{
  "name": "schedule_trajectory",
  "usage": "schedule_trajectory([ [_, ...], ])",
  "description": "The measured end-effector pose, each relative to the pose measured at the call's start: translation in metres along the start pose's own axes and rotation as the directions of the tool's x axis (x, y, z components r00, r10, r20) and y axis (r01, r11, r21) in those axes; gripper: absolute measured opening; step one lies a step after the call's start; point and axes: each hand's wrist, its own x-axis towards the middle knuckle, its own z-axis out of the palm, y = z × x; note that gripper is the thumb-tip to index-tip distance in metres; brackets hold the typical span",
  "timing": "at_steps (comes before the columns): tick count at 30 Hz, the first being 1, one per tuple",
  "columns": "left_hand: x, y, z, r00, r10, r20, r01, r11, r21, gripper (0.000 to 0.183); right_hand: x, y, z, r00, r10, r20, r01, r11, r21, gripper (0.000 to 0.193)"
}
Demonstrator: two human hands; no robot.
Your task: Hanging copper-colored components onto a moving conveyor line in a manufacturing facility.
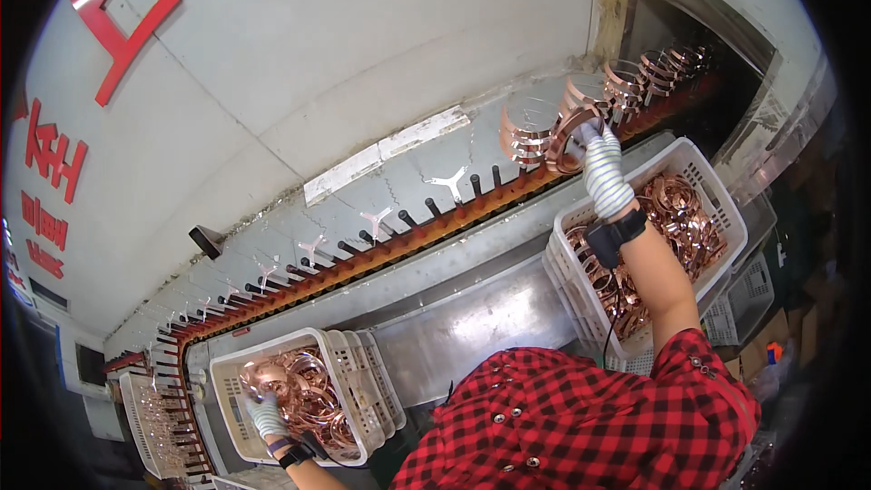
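My right hand (594, 147), in a striped, light-coloured glove, is closed around a few copper-coloured rings (566, 147) above the curved conveyor line. Right beside them, a stack of shiny copper rings (523, 132) hangs on a rack. At the lower left, my left hand (265, 416), gloved the same way, reaches into a white plastic crate (227, 399). Its fingers appear closed on blurred copper rings (260, 374) at the top of the heap, though the fingertips are partly hidden. More loose copper rings (313, 390) fill that crate.
A second white crate (730, 209) of copper rings stands under my right forearm. Ringed racks (626, 82) run into a dark opening at the right. Black pegs (406, 218) and white three-armed hangers (447, 183) line the conveyor. A metal tabletop (472, 313) lies between the crates.
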Motion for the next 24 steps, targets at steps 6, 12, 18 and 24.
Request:
schedule_trajectory([
  [6,-0.015,0.07,0.038,0.975,0.168,0.145,-0.217,0.856,0.47,0.071,0.021,0.046,0.022,0.639,0.494,0.59,-0.447,0.862,-0.239,0.04],
  [12,-0.035,0.077,0.093,0.804,0.522,0.283,-0.567,0.818,0.102,0.059,-0.038,0.015,0.107,0.893,-0.059,0.446,0.216,0.926,-0.311,0.036],
  [18,-0.063,0.054,0.12,0.891,0.39,0.231,-0.405,0.914,0.019,0.07,0.037,-0.006,0.007,0.985,-0.042,0.165,-0.001,0.968,0.253,0.042],
  [24,-0.073,0.052,0.152,0.89,0.324,0.32,-0.352,0.935,0.033,0.08,0.098,0.062,-0.037,0.683,0.517,0.516,0.466,0.234,-0.853,0.047],
])
